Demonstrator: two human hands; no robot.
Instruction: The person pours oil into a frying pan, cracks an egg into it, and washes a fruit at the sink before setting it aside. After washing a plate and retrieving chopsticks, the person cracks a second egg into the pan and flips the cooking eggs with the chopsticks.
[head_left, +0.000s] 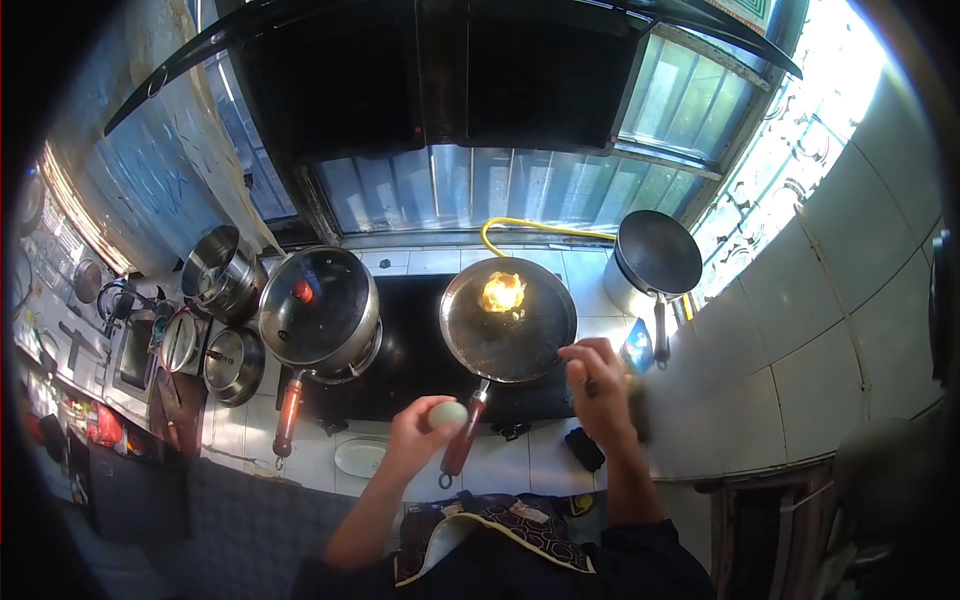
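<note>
My left hand [412, 438] is wrapped around a pale green egg [447, 416], just left of the frying pan's brown handle [464, 438]. The dark frying pan [480, 345] sits on the black stove [410, 330]; a bright yellow clump of food [502, 293], probably egg, lies toward its far side in strong light. Near the pan's right edge is my right hand [600, 385], its fingers closed around a small dark thing. What that dark thing is cannot be made out.
Left of the pan stands a lidded wok [320, 305] with a wooden handle [289, 415]. Another pan [658, 253] rests on a pot at the right. Steel pots [222, 275] crowd the left. A yellow hose [540, 226] runs behind. A pale dish [360, 457] lies in front.
</note>
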